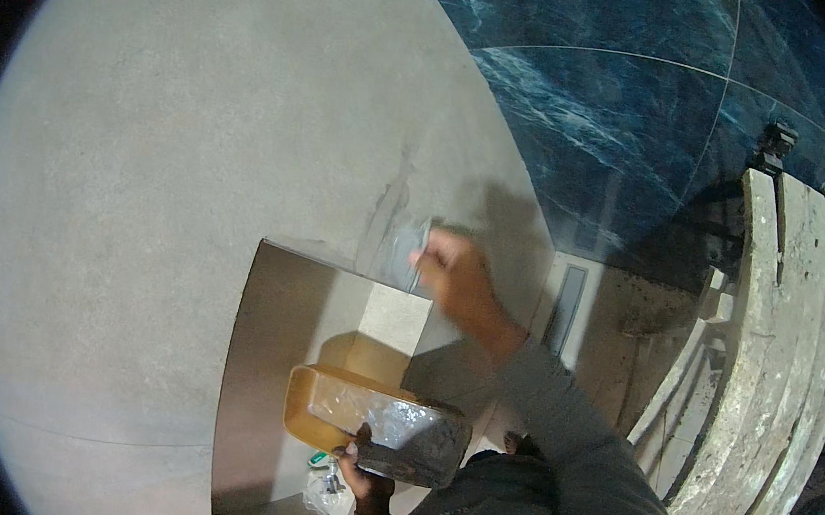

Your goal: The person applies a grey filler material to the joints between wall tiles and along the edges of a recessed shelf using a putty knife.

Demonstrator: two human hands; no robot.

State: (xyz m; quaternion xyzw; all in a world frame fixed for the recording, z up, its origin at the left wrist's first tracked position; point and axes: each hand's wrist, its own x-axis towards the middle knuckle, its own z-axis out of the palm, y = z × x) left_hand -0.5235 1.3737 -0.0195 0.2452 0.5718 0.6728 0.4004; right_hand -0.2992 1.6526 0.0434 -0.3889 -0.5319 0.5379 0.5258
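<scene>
My left hand (365, 478) grips the near rim of a yellow-orange plastic tub (298, 407). Inside the tub is wet-looking, shiny material, dark grey at the right end. My right hand (452, 272) is blurred and pinches a thin flat blade (421, 254), seen almost edge-on. The blade is against or very close to the light grey wall (194, 125), just above a recessed niche (276, 319); contact cannot be made out. A darker grey smear (390, 203) marks the wall beside the blade.
Dark blue marbled tiles (604, 119) cover the adjoining surface. Rough, stained wooden planks (754, 350) stand along the right, with a black clamp-like object (776, 143) at their far end. Below the tub, a clear plastic bag (321, 491) lies beside a small green item (318, 459).
</scene>
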